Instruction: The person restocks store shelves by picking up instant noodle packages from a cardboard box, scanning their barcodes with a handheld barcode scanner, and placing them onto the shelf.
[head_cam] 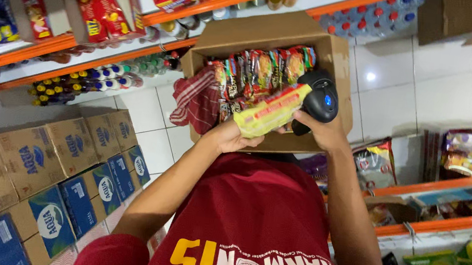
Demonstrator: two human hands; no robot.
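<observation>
My left hand (229, 139) holds a yellow noodle packet (269, 111) with red print, tilted above an open cardboard box (273, 31). My right hand (322, 130) grips a black handheld barcode scanner (318, 99) whose head touches the packet's upper right end. The box holds a row of dark and red snack packets (262, 69) standing on edge. A red checked cloth (196, 100) hangs over the box's left side. My red shirt with yellow and white print fills the bottom of the view.
Orange-edged shelves (65, 43) at the upper left carry snack bags and small bottles. Stacked cartons of bottled water (40, 186) line the left. Shelves on the right (460, 186) hold more snack bags. White floor tiles (430, 85) lie beyond the box.
</observation>
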